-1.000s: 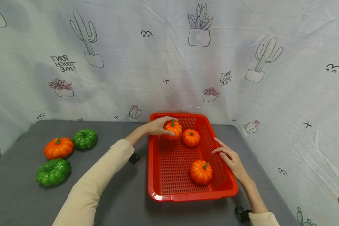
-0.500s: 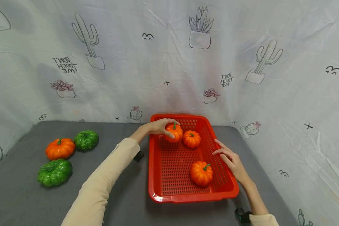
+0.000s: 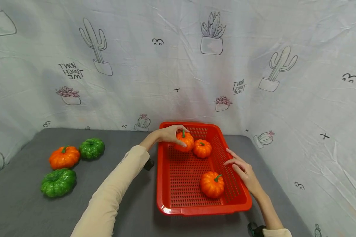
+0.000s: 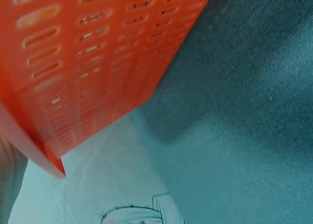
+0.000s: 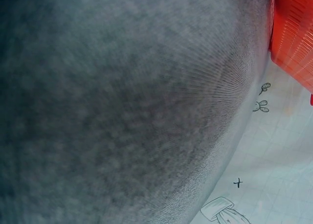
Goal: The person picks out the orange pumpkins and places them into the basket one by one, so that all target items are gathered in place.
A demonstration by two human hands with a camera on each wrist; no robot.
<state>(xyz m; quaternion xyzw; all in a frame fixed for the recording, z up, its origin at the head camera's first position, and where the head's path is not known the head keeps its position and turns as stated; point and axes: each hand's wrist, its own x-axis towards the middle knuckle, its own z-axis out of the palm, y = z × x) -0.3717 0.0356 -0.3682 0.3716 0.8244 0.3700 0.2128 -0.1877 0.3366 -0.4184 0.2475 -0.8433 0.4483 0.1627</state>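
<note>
Basket (image 3: 169,184), red, on grey table (image 3: 23,210): your right hand (image 3: 243,169) rests fingers relaxed on its near right rim; press and it may tip. Far corner: your left hand (image 3: 169,134) cups pumpkin (image 3: 185,142), touching its neighbour (image 3: 202,148); a careless release could nudge that one.

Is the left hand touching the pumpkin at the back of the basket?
Touching. In the head view the left hand lies over the back pumpkin in the basket, with its fingers curled around the near side and no gap visible.
</note>
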